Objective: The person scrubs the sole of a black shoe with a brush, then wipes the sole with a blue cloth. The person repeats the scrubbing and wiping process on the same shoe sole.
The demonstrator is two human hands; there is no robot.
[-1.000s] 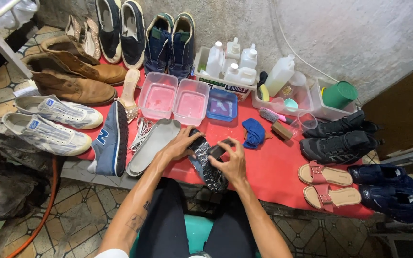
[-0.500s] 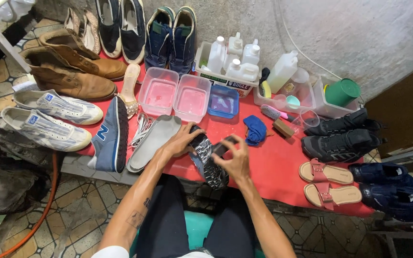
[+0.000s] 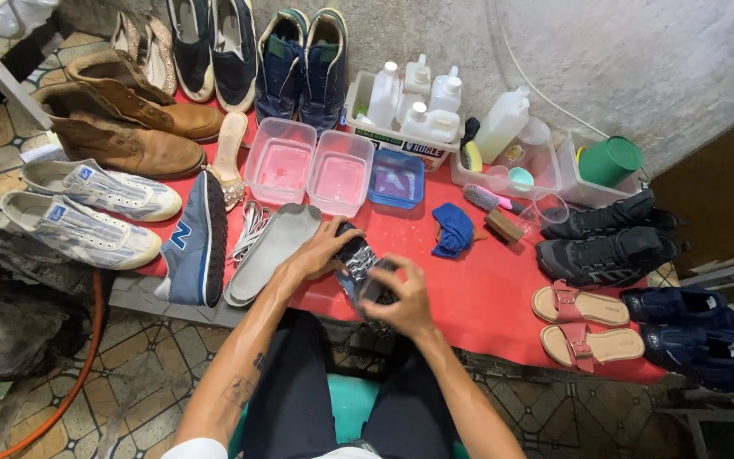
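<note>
A dark patterned shoe (image 3: 355, 258) lies sole-up at the front edge of the red table (image 3: 486, 297). My left hand (image 3: 323, 251) grips its far end and holds it steady. My right hand (image 3: 397, 299) is closed on a small dark brush (image 3: 377, 289) pressed against the shoe's sole near the table edge. A grey insole (image 3: 273, 251) lies just left of my left hand, beside a bundle of white laces (image 3: 250, 229).
Two pink-tinted tubs (image 3: 309, 174) and a blue tub (image 3: 397, 183) stand behind the shoe. A blue cloth (image 3: 452, 229) and a wooden brush (image 3: 503, 225) lie to the right. Shoes ring the table: a blue sneaker (image 3: 193, 242), brown boots (image 3: 121, 127), black sneakers (image 3: 605, 246), pink sandals (image 3: 588, 323). White bottles (image 3: 414, 106) stand at the back.
My right hand has slid with the brush down along the sole toward the table's front edge. My left hand stays on the shoe.
</note>
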